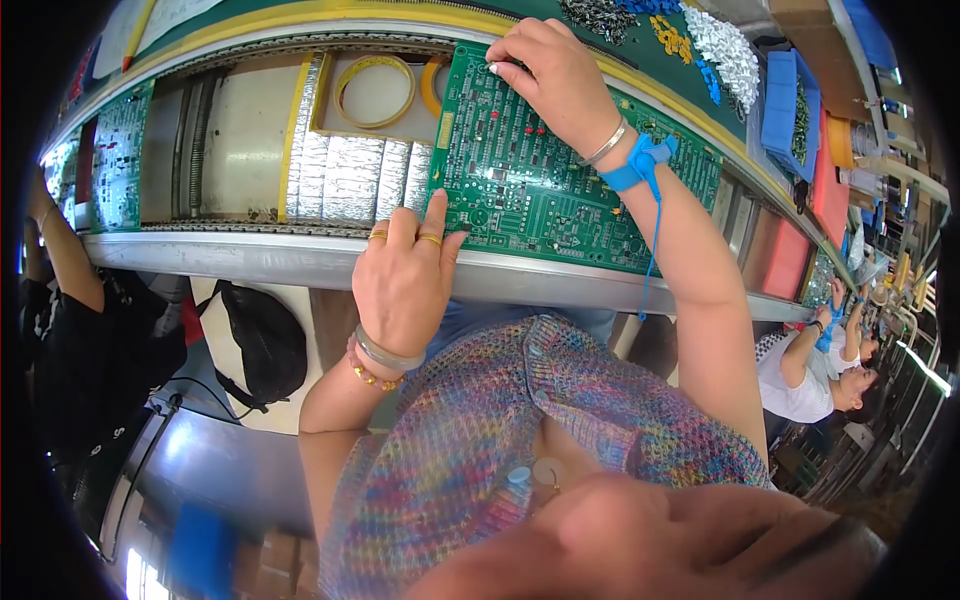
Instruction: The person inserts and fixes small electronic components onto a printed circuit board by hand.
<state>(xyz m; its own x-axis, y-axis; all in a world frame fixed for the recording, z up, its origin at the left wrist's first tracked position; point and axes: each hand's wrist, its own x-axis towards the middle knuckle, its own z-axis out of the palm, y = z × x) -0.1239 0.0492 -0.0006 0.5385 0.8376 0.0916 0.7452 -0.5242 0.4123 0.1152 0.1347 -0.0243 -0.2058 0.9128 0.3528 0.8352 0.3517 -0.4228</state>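
A large green circuit board, populated with many small parts, lies across the rails of a conveyor in front of me. My right hand is over the board's far left corner. Its thumb and fingers are pinched together there, and what they hold, if anything, is too small to make out. A blue strap with a cord is around that wrist. My left hand rests by the near rail with its fingers extended. Its index fingertip touches the board's left edge near the front.
Piles of white parts and yellow parts lie beyond the conveyor, beside a blue bin. Left of my board are a tape roll, silvery foil strips and another board. People work on both sides.
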